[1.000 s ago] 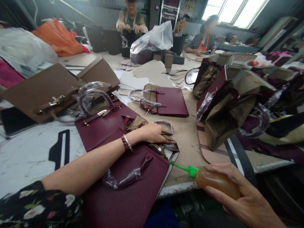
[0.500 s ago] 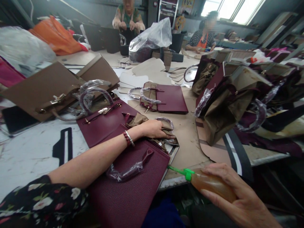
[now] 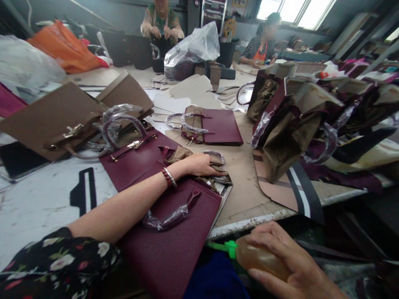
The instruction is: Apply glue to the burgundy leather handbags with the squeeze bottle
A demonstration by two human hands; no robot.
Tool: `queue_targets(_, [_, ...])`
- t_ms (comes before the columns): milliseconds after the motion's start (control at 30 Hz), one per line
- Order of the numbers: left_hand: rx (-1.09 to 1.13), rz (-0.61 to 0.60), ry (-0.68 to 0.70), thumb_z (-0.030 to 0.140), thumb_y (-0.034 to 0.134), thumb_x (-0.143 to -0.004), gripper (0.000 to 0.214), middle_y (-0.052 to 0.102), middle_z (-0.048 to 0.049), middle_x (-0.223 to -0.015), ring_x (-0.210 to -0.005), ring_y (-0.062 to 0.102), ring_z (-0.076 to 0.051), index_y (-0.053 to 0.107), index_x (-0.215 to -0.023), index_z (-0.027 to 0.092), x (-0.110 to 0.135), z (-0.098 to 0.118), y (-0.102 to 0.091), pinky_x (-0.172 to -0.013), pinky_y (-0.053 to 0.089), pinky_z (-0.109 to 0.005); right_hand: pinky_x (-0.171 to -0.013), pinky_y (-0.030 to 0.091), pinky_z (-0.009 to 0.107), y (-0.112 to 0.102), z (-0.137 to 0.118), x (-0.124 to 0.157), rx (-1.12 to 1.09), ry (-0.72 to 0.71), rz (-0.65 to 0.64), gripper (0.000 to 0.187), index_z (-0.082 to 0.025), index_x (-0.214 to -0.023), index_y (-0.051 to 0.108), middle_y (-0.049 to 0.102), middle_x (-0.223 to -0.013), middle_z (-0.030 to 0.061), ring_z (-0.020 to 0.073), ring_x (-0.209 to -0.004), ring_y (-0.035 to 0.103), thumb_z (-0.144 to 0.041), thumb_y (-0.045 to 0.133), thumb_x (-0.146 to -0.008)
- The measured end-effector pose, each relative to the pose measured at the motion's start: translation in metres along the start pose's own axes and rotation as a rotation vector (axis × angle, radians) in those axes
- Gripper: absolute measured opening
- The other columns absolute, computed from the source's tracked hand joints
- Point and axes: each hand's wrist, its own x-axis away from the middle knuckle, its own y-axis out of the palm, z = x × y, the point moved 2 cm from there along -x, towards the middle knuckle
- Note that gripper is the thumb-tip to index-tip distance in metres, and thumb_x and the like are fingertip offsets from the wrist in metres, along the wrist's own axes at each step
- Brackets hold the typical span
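My left hand (image 3: pixel 202 165) lies across the tan lining (image 3: pixel 181 155) at the mouth of a burgundy leather handbag, its fingers pressed together on the fabric. A clear plastic-wrapped handle (image 3: pixel 171 212) lies on the bag's pebbled burgundy front panel (image 3: pixel 168 245), just below my forearm. My right hand (image 3: pixel 289 265) grips an amber squeeze bottle of glue (image 3: pixel 258 256) with a green nozzle pointing left. That bottle sits below the table's front edge (image 3: pixel 249 222), apart from the handbag.
A taupe handbag (image 3: pixel 52 120) lies at the left, and a flat burgundy bag (image 3: pixel 224 126) stands beyond my hand. Open bags (image 3: pixel 289 124) crowd the right side. Cardboard patterns (image 3: pixel 193 93) cover the far table, where two co-workers (image 3: pixel 162 18) sit.
The whole view has tilted down and shifted. My right hand and the bottle have dropped from over the table edge to below it. My left hand stays on the lining.
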Motion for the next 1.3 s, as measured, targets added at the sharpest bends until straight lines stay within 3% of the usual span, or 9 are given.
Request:
queue_targets(100, [0.027,0.011,0.069,0.064,0.042,-0.08,0.051,0.069,-0.0015,-0.096,-0.08,0.059,-0.016,0.064,-0.106,0.027,0.001,0.001,0.0,-0.07,0.039,-0.023,-0.078,0.052,0.02,0.005,-0.005,0.005,-0.04,0.008,-0.027,0.026,-0.025,-0.1,0.063,0.059,-0.098,0.0039,0.015,-0.09,0.061,-0.023,0.064,-0.074])
queue_targets(300, [0.026,0.038,0.079,0.063,0.043,-0.081,0.049,0.067,-0.0002,-0.102,-0.085,0.06,-0.016,0.063,-0.108,0.027,0.002,0.0,0.001,-0.071,0.039,-0.022,-0.082,0.052,0.022,-0.001,-0.002,0.01,0.07,-0.02,0.149,0.028,-0.026,-0.103,0.06,0.06,-0.103,0.0038,0.0157,-0.096,0.061,-0.025,0.064,-0.076])
queue_targets(667, [0.071,0.041,0.084,0.058,0.045,-0.082,0.043,0.066,-0.0002,-0.092,-0.077,0.057,-0.013,0.064,-0.098,0.022,0.003,0.003,0.0,-0.07,0.039,-0.022,-0.066,0.055,0.021,-0.024,-0.018,0.002,0.056,-0.044,0.113,0.022,-0.027,-0.094,0.065,0.064,-0.089,0.0013,0.015,-0.078,0.064,-0.031,0.068,-0.072])
queue_targets(867, [0.069,0.06,0.11,0.058,0.045,-0.081,0.042,0.065,-0.0003,-0.093,-0.081,0.057,-0.014,0.064,-0.095,0.022,0.001,0.001,0.002,-0.072,0.039,-0.022,-0.08,0.053,0.029,-0.013,-0.002,0.004,0.086,-0.042,0.339,0.03,-0.026,-0.103,0.06,0.061,-0.1,0.0039,0.0197,-0.094,0.061,-0.032,0.067,-0.074])
queue_targets(1067, [0.077,0.037,0.073,0.058,0.046,-0.081,0.044,0.065,-0.0009,-0.098,-0.081,0.056,-0.014,0.063,-0.103,0.023,0.002,0.002,0.001,-0.074,0.039,-0.023,-0.076,0.053,0.022,0.006,-0.015,0.007,0.028,-0.052,0.088,0.027,-0.027,-0.102,0.06,0.059,-0.098,0.0023,0.0138,-0.089,0.061,-0.022,0.064,-0.076])
queue_targets(1300, [0.099,0.037,0.08,0.056,0.047,-0.081,0.042,0.065,-0.0007,-0.096,-0.082,0.056,-0.014,0.064,-0.099,0.022,0.002,0.003,0.0,-0.076,0.039,-0.024,-0.075,0.053,0.023,0.0,-0.014,0.008,0.015,-0.02,0.112,0.028,-0.028,-0.104,0.061,0.059,-0.1,0.0031,0.0147,-0.089,0.061,-0.026,0.064,-0.076])
